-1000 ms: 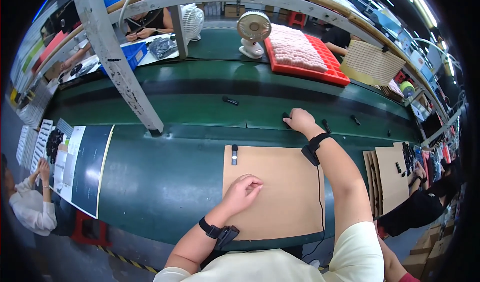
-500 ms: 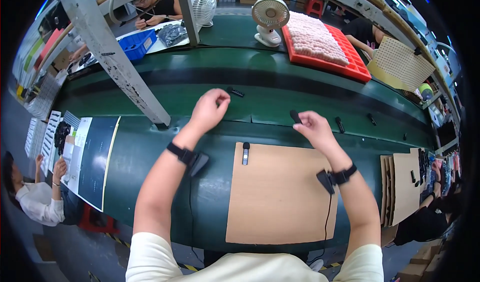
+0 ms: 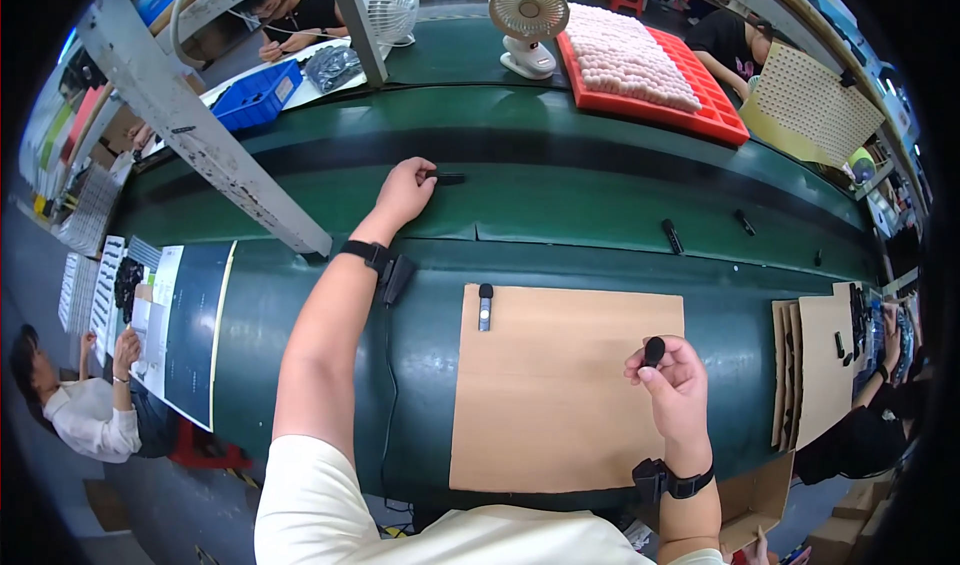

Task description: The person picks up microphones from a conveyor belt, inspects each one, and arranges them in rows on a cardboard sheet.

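My left hand reaches far over the green surface, its fingers closed on the near end of a small dark clip-on microphone. Over the right part of a brown cardboard sheet, my right hand pinches another microphone; its round black foam tip points up and the fingers hide the rest. A third microphone, with a grey body and black foam tip, lies at the sheet's upper left corner. Both wrists wear black straps with small devices.
More microphones lie on the green belt to the right. Stacked cardboard sheets stand at the right edge. A grey post rises at left. A fan and red tray are beyond. Co-workers sit around.
My left hand has moved slightly farther out and now grips the microphone on the belt. My right hand has come back toward me with its microphone, now above the cardboard sheet.
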Demonstrator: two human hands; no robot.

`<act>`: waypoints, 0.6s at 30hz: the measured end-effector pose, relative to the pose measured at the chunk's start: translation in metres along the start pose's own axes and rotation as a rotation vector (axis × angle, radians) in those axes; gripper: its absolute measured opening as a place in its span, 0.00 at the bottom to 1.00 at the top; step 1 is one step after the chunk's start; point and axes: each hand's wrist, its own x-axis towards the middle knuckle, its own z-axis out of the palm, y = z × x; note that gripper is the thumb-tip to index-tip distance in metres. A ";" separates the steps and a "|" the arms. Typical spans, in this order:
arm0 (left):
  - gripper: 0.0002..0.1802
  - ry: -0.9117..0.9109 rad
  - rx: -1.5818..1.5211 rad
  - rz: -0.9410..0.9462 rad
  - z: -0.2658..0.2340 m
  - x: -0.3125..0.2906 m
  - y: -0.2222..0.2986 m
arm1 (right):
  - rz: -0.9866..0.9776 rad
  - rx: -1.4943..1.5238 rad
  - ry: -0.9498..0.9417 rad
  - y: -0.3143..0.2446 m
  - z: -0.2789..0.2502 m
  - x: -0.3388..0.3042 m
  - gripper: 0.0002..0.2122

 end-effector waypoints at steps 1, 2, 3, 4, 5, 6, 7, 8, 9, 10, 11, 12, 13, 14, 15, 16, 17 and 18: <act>0.10 -0.012 -0.057 -0.026 -0.008 -0.011 0.010 | 0.002 0.008 -0.008 0.001 0.000 -0.002 0.10; 0.10 -0.029 -0.118 -0.049 -0.012 -0.024 0.022 | 0.011 0.074 -0.012 0.003 -0.002 -0.003 0.11; 0.09 -0.046 -0.178 -0.074 -0.017 -0.039 0.035 | 0.020 0.141 -0.018 0.006 -0.003 -0.003 0.11; 0.08 -0.059 -0.263 -0.066 -0.023 -0.059 0.053 | 0.031 0.208 -0.023 0.010 -0.004 -0.004 0.12; 0.07 -0.075 -0.354 -0.058 -0.027 -0.083 0.074 | 0.036 0.214 -0.019 0.014 -0.005 -0.005 0.12; 0.06 -0.105 -0.432 -0.072 -0.033 -0.107 0.095 | 0.019 0.228 -0.069 0.018 -0.004 -0.006 0.13; 0.06 -0.136 -0.512 -0.088 -0.037 -0.132 0.115 | 0.003 0.241 -0.115 0.022 -0.002 -0.007 0.14; 0.06 -0.137 -0.610 -0.064 -0.044 -0.159 0.135 | -0.013 0.257 -0.172 0.023 0.003 -0.009 0.15; 0.06 -0.138 -0.709 -0.039 -0.050 -0.183 0.153 | -0.003 0.263 -0.175 0.023 0.011 -0.012 0.15; 0.06 -0.144 -0.707 -0.050 -0.055 -0.203 0.169 | -0.105 0.080 -0.199 0.023 0.022 -0.015 0.17; 0.08 -0.152 -0.640 0.047 -0.059 -0.220 0.183 | -0.204 -0.105 -0.222 0.024 0.032 -0.019 0.19; 0.10 -0.162 -0.575 0.143 -0.061 -0.235 0.195 | -0.190 -0.102 -0.217 0.020 0.040 -0.024 0.19; 0.10 -0.166 -0.576 0.130 -0.063 -0.247 0.204 | -0.245 -0.165 -0.243 0.012 0.050 -0.029 0.19; 0.10 -0.158 -0.546 0.173 -0.065 -0.258 0.214 | -0.304 -0.227 -0.267 0.003 0.057 -0.034 0.18; 0.11 -0.151 -0.516 0.218 -0.066 -0.266 0.222 | -0.363 -0.289 -0.291 0.000 0.059 -0.038 0.18; 0.12 -0.144 -0.487 0.263 -0.066 -0.274 0.227 | -0.354 -0.286 -0.288 0.001 0.057 -0.041 0.18; 0.12 -0.151 -0.489 0.256 -0.065 -0.280 0.230 | -0.423 -0.296 -0.307 0.003 0.054 -0.044 0.17; 0.13 -0.121 -0.445 0.310 -0.063 -0.286 0.233 | -0.493 -0.306 -0.326 0.006 0.051 -0.048 0.15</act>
